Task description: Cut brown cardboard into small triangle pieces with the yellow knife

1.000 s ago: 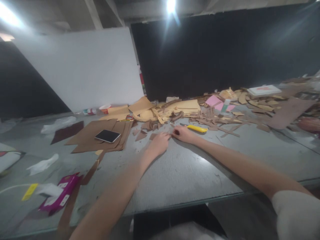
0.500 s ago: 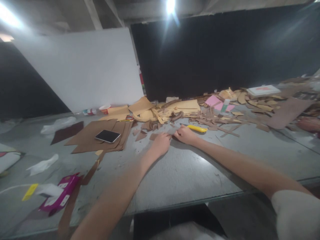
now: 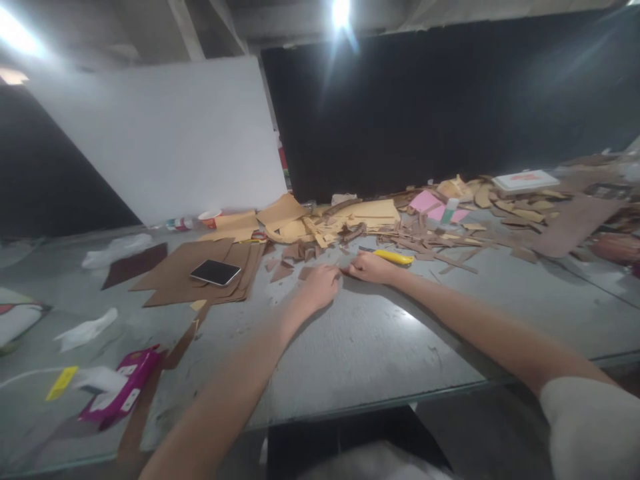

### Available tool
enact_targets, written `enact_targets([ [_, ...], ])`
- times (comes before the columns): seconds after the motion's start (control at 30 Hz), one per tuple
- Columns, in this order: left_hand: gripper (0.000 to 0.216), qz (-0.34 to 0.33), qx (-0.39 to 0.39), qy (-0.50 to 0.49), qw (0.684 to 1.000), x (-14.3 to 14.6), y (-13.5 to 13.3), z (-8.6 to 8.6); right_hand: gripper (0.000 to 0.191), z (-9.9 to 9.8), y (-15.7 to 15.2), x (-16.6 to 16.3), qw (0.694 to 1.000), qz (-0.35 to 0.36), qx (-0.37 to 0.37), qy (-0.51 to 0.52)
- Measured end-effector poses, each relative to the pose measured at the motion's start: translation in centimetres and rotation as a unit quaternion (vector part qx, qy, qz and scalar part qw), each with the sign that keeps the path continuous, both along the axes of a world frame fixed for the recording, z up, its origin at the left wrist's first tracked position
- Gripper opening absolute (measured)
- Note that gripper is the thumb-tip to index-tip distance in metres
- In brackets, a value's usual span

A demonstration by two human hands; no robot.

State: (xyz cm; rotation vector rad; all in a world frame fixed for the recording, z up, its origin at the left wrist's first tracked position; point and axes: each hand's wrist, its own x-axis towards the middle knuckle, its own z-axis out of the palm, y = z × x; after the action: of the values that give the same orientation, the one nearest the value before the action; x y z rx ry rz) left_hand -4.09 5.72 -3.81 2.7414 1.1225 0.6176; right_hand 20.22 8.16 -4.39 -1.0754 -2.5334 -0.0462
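My left hand (image 3: 323, 285) rests low over the table with its fingers curled closed. Close to its right, my right hand (image 3: 371, 268) is closed too, fingers bent down toward the left one. A sliver of brown shows between the fingertips, but what they hold is too small and hidden to name. Just behind my right hand lies a yellow utility knife (image 3: 395, 257), its blade end pointing left. Small brown scraps (image 3: 283, 272) lie left of my left hand.
A phone (image 3: 215, 272) lies on stacked brown sheets (image 3: 170, 283) to the left. A magenta power strip (image 3: 131, 387) with a white plug sits near the front left. Scrap strips (image 3: 425, 233), a glue stick (image 3: 450, 211) and pink paper (image 3: 429, 202) fill the back.
Both hands stay nearly in place. My right hand has shifted very slightly left, and more of the utility knife's blade end shows beside it.
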Motion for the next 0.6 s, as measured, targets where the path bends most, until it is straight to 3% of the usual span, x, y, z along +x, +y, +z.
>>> enact_targets([
  [0.27,0.042,0.009,0.002,-0.005,1.000,-0.13,-0.48,0.33,0.046,0.30,0.24,0.39,0.997,0.068,-0.019,0.029],
  [0.6,0.033,-0.020,0.072,0.117,0.990,0.67,-0.89,0.94,0.050,0.41,-0.24,0.04,0.996,0.077,0.000,0.053],
])
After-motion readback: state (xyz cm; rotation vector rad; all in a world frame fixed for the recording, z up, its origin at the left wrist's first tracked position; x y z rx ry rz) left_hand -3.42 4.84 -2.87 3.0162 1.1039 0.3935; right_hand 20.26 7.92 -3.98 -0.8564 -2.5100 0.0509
